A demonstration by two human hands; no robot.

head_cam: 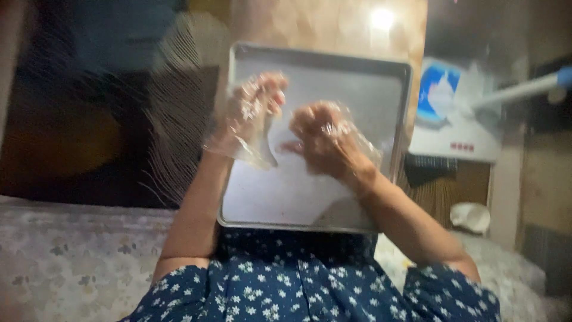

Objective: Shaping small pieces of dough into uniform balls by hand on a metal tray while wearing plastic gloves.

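- Both of your hands wear loose clear plastic gloves: your left hand [257, 110] has its fingers half curled with nothing clearly in them, and your right hand [325, 140] is bunched over something small, though motion blur leaves it uncertain what, if anything, it grips.
- Between the two hands, at about 9 o'clock of the right one, a small reddish bit [292, 146] lies on the metal tray [381, 107].
- That tray sits straight ahead of you at 12 o'clock, shallow, grey and mostly bare, its near edge just above your blue flowered garment [310, 286].
- Off at 2 o'clock stands a white and blue appliance [454, 113], with a white pole [518, 90] crossing above it.
- Baggy gloves could snag or slip off, and the tray may slide if you press on its near edge.
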